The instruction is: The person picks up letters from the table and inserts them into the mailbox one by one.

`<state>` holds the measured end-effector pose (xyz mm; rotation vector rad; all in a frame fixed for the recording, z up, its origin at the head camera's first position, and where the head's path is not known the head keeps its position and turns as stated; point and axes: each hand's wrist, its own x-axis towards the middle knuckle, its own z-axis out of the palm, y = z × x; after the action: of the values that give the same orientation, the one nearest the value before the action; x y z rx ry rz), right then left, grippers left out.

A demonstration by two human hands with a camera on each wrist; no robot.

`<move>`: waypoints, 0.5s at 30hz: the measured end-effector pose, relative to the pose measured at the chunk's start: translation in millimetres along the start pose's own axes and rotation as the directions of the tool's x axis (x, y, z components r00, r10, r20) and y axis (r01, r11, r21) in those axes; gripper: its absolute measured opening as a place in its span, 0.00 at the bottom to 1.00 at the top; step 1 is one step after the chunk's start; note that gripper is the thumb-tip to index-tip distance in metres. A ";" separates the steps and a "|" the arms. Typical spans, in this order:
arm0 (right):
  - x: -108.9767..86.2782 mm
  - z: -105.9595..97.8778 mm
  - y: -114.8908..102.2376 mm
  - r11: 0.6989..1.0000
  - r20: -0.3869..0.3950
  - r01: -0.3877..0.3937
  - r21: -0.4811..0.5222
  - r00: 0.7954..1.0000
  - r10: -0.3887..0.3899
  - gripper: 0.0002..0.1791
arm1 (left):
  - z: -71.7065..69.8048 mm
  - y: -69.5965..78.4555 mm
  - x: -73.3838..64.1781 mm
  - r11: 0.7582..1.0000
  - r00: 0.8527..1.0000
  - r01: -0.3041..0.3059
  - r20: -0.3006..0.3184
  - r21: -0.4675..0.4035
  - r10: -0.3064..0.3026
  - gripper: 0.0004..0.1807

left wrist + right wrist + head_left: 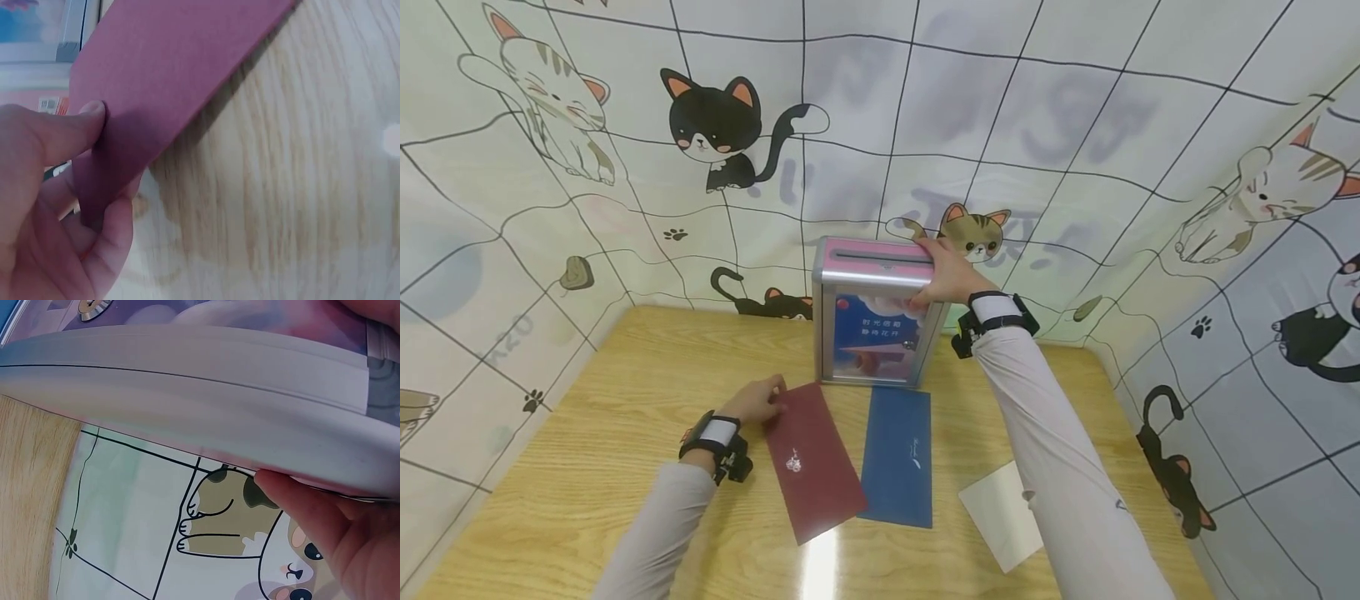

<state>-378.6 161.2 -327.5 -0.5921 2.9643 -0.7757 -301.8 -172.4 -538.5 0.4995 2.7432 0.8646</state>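
Observation:
A dark red envelope (814, 467) lies slanted on the table, its upper left corner pinched by my left hand (756, 401). In the left wrist view the thumb lies on top of the red envelope (156, 75) and the fingers curl beneath, lifting that end off the wood. My right hand (951, 275) grips the upper right end of a silver letter box (880, 333) with a pink slotted top and a printed front. In the right wrist view its side (187, 394) shows, with fingers behind it. A blue envelope (898, 458) lies partly under the red one.
A cream paper or envelope (1003, 512) lies at the front right, partly hidden by my right forearm. The wooden table (647, 392) is backed by a cat-patterned cloth (865, 100) close behind the box.

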 end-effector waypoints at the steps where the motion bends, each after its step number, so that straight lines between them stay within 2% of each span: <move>1: -0.3 0.2 0.3 1.000 -0.001 0.000 -0.001 1.000 0.000 0.60 | 0.0 -2.6 -0.5 1.000 1.000 -0.012 -0.001 -0.005 0.012 0.10; 7: 0.3 0.9 0.6 1.000 -0.006 0.003 -0.007 1.000 -0.003 0.60 | -4.1 -11.7 -3.3 0.993 0.996 -0.076 0.040 -0.094 0.080 0.08; 10: -0.1 0.9 0.1 1.000 -0.008 0.000 -0.009 1.000 0.000 0.60 | -6.9 -14.5 -4.7 0.980 0.993 -0.061 0.084 -0.188 0.078 0.09; 15: -0.8 0.7 -0.5 1.000 -0.010 -0.005 -0.018 1.000 0.005 0.60 | -10.4 -16.6 -7.3 0.942 0.986 -0.021 0.148 -0.335 0.075 0.12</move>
<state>-377.6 160.8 -328.0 -0.5832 2.9835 -0.7551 -302.5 -193.3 -539.2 0.5430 2.3828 1.2148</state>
